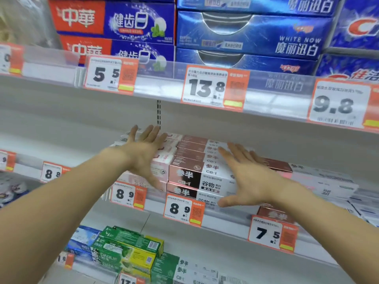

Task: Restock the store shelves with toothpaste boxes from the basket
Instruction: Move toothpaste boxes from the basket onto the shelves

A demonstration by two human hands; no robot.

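A stack of pink-and-white toothpaste boxes (190, 171) sits on the middle shelf (225, 217), with paler pink boxes (164, 160) to its left. My left hand (143, 154) is spread flat with straight fingers over the paler boxes at the stack's left side. On the right side of the stack, my right hand (250, 177) is spread flat too, thumb low near the front. Neither hand holds a box. The basket is out of view.
The upper shelf carries blue and red toothpaste cartons (246, 35) behind price tags (213, 89). More white boxes (324, 185) lie right of the stack. Green and yellow boxes (127, 249) fill the lower shelf. The middle shelf's left part (61, 140) is bare.
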